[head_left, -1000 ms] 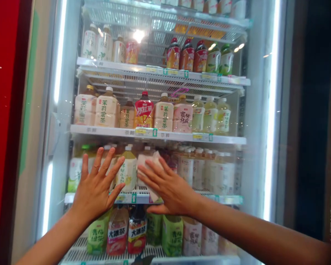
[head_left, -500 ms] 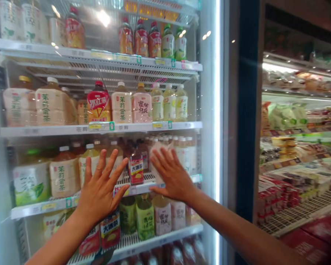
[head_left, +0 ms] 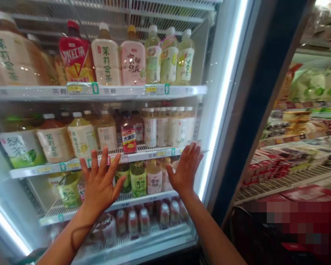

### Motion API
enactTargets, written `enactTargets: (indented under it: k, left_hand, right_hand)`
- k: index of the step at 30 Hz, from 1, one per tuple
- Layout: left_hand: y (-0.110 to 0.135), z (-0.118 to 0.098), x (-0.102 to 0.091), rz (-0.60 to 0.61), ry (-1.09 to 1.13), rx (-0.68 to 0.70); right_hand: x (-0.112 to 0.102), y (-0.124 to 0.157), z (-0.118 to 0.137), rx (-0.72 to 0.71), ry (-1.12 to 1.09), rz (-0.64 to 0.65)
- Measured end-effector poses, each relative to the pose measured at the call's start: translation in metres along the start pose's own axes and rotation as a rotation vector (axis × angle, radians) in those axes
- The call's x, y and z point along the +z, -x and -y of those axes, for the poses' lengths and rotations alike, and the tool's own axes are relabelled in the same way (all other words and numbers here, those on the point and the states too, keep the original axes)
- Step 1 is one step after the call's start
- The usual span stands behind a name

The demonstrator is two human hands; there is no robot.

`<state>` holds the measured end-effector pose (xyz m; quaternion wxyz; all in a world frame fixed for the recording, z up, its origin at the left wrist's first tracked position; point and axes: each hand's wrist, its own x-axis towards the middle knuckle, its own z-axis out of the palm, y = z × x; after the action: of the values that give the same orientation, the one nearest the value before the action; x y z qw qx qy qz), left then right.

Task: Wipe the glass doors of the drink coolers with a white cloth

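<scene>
Spread flat against the glass door of a drinks fridge, my left hand (head_left: 100,184) has its fingers apart and nothing in it. My right hand (head_left: 185,173) presses a thin white cloth or tissue (head_left: 175,164) to the same glass, near the right side of the door. Most of the cloth is hidden behind the palm and fingers. Behind the glass, between the hands, are a small dark bottle with a red label (head_left: 129,137) and a green bottle (head_left: 138,181).
Bottled teas fill several white wire shelves (head_left: 154,156), including a large red bottle (head_left: 76,55). A bright light strip (head_left: 223,88) runs up the door's right side. Further right, past a dark post (head_left: 267,88), stand open chilled shelves and red boxes (head_left: 314,195).
The view has tilted downward, so the shelves sit higher in the picture. My right hand has slid right across the glass with the cloth. My left hand stays spread on the door.
</scene>
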<state>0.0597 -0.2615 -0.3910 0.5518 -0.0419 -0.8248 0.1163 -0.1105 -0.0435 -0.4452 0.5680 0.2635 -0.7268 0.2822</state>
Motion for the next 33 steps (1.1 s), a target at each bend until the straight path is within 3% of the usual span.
enactTargets:
  k: [1, 5, 6, 10, 11, 15, 16, 21, 23, 26, 31, 33]
  left_hand:
    - [0.006, 0.001, 0.001, -0.001, -0.001, -0.003]
    - [0.027, 0.003, 0.004, -0.001, -0.010, 0.012]
    - [0.032, 0.004, 0.004, -0.001, -0.013, 0.020]
    - [0.054, 0.009, 0.002, 0.003, -0.019, 0.013]
    - [0.060, 0.010, 0.002, 0.008, -0.017, -0.001]
    - [0.081, 0.013, 0.007, 0.011, -0.010, -0.058]
    - [0.085, 0.013, 0.009, 0.007, -0.015, -0.058]
    - [0.093, 0.015, 0.019, -0.052, -0.060, -0.023]
    - [0.094, 0.016, 0.022, -0.083, -0.067, -0.024]
    - [0.097, 0.019, 0.025, -0.092, -0.068, -0.029]
    - [0.103, 0.021, 0.031, -0.127, -0.063, -0.030]
    - [0.103, 0.021, 0.031, -0.148, -0.064, -0.031]
  right_hand:
    - [0.001, 0.004, 0.003, 0.001, 0.002, 0.008]
    - [0.002, 0.028, 0.007, -0.358, 0.011, 0.170]
    - [0.002, 0.033, 0.005, -0.365, 0.021, 0.177]
    - [0.004, 0.054, 0.008, -0.042, 0.068, 0.089]
    - [0.006, 0.060, 0.016, -0.040, 0.063, 0.096]
    - [0.015, 0.087, 0.057, -0.343, -0.011, 0.245]
    - [0.016, 0.092, 0.061, -0.363, -0.014, 0.255]
    - [0.018, 0.102, 0.065, 0.000, 0.070, 0.137]
    - [0.020, 0.101, 0.080, -0.048, 0.047, 0.181]
    - [0.023, 0.091, 0.109, -0.260, -0.005, 0.263]
    - [0.020, 0.087, 0.118, -0.127, 0.037, 0.198]
    - [0.019, 0.102, 0.114, -0.190, 0.026, 0.161]
